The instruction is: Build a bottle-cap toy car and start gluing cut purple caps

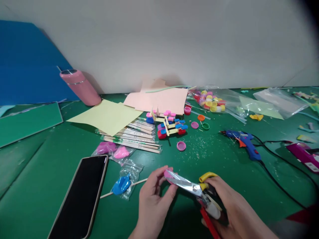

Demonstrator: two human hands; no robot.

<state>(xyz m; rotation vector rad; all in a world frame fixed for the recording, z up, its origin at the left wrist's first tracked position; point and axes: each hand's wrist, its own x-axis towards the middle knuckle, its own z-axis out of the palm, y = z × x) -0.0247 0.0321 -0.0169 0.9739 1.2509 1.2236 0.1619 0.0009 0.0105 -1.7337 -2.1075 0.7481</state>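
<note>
My left hand (157, 199) pinches a small pink piece (168, 174) between thumb and fingers near the front middle of the table. My right hand (226, 205) is wrapped round scissors (185, 184) with yellow and red handles. Their silver blades lie across the pink piece, pointing left. To the left of my left hand, a blue lump (121, 185) rests in a clear bag with a thin stick beside it. Beyond my hands stand small assemblies of wooden sticks and colourful caps (171, 126), with a loose pink cap (181, 146) in front of them.
A phone (79, 199) lies at the left front, a pink bottle (81, 87) leans at the back left. Bagged sticks (132, 141) and yellow paper (106, 116) are at centre left. A blue glue gun (243, 142) with cables lies right, near bagged caps (209, 101).
</note>
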